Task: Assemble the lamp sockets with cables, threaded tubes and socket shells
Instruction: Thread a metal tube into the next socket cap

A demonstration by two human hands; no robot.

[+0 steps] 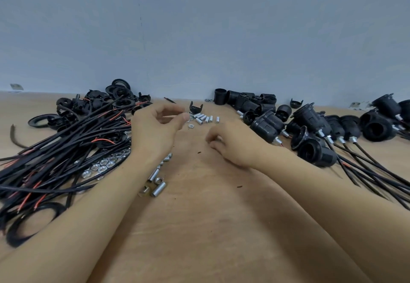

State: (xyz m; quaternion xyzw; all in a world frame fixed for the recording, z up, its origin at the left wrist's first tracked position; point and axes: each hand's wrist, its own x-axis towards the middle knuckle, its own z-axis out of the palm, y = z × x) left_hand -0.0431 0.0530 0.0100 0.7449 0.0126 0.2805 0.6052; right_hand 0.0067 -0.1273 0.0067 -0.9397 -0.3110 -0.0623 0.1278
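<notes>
Blur softens both hands, so whether either one pinches something small cannot be told. The left hand [155, 125] hovers above the wooden table [210, 227] with fingers loosely curled, thumb and forefinger close together near a loose nut [191, 125]; nothing shows plainly between them. The right hand [233, 143] rests knuckles-up on the table, fingers curled under, their tips hidden.

Short silver threaded tubes [205, 118] lie in a scattered row just beyond the left fingertips, beside a small black socket cap [196, 107]. More tubes [158, 183] lie against the left forearm, partly hidden by it. A tangle of black cables [55, 149] with red wire ends fills the left side, running out of view at the edge, with a heap of silver nuts [104, 164] half buried in it. Black rings and caps [106, 101] sit behind the cables.

To the right, just beside the right hand, black ribbed socket shells [255, 103] and finished sockets [310, 134] with cables attached lie piled; those farthest right are cut off.
</notes>
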